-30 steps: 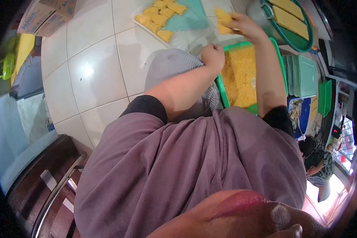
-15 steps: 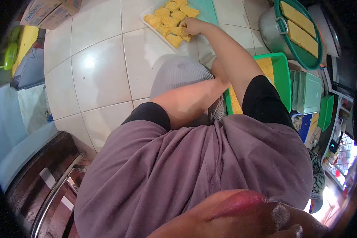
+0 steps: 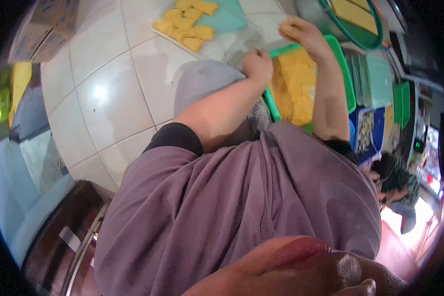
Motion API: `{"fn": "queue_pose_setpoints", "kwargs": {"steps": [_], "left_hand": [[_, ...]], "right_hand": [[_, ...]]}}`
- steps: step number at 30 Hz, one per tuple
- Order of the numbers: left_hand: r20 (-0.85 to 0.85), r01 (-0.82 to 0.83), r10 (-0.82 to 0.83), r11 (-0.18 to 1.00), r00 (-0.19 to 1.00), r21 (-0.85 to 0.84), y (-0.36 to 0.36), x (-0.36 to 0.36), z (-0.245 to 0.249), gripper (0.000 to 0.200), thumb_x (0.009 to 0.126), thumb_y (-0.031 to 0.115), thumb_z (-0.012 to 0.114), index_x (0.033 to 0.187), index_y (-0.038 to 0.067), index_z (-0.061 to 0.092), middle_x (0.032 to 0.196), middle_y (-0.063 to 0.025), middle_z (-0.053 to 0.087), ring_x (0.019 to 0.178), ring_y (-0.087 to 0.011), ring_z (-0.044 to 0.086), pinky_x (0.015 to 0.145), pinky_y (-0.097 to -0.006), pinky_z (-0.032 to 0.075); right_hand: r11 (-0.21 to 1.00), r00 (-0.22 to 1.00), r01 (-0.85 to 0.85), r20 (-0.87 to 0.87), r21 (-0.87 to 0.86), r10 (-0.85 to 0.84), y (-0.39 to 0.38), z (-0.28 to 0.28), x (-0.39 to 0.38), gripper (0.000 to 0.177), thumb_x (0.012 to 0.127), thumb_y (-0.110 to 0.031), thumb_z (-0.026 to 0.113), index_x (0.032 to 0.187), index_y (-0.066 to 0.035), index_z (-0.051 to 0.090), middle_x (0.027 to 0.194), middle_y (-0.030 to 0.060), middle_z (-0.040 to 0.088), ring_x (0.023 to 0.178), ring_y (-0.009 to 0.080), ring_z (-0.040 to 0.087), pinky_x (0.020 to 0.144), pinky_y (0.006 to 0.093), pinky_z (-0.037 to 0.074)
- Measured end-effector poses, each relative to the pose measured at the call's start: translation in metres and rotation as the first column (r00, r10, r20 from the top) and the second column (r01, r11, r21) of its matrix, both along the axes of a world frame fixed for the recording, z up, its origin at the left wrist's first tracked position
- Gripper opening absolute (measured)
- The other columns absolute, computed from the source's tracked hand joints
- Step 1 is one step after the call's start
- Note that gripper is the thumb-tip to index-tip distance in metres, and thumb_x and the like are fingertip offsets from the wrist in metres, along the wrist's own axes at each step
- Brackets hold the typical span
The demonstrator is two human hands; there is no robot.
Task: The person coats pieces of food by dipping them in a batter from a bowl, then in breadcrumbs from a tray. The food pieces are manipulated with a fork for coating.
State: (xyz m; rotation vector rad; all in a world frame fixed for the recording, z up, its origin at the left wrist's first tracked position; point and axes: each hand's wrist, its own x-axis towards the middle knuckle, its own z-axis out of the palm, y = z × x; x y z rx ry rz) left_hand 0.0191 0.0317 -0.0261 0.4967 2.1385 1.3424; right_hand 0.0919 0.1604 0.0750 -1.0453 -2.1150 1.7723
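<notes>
Green tray (image 3: 351, 93), right hand (image 3: 301, 34) back above it, grip unclear

White glossy floor tiles (image 3: 103, 98) — dark wooden furniture (image 3: 59, 232) at lower left.

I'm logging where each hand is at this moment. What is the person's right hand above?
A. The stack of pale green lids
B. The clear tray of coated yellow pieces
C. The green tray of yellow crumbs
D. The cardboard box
C: the right hand is above the far end of the green tray of yellow crumbs, well apart from the coated yellow pieces.
</notes>
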Motion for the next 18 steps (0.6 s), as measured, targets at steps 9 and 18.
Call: {"fn": "queue_pose_setpoints", "kwargs": {"steps": [9, 18], "left_hand": [[-0.023, 0.092, -0.092, 0.996, 0.995, 0.013, 0.004, -0.005, -0.014, 0.033, 0.081, 0.026, 0.047, 0.075, -0.005, 0.059, 0.073, -0.0234, 0.061, 0.069, -0.0379, 0.058, 0.067, -0.0446, 0.044], [-0.065, 0.123, -0.123, 0.992, 0.990, 0.001, 0.002, -0.009, -0.011, 0.036, 0.080, 0.028, 0.047, 0.074, -0.006, 0.059, 0.075, -0.0254, 0.061, 0.072, -0.0412, 0.058, 0.070, -0.0464, 0.043]], "right_hand": [[0.848, 0.757, -0.270, 0.645, 0.456, -0.106, -0.094, -0.032, 0.252, 0.021, 0.078, -0.020, 0.059, 0.089, -0.002, 0.065, 0.084, 0.0123, 0.065, 0.075, 0.0259, 0.062, 0.067, 0.0355, 0.051], [0.730, 0.285, -0.610, 0.945, 0.309, -0.162, -0.087, -0.098, 0.223, 0.020, 0.074, -0.014, 0.053, 0.073, -0.002, 0.069, 0.088, 0.0199, 0.066, 0.081, 0.0339, 0.065, 0.071, 0.0402, 0.052]]}}
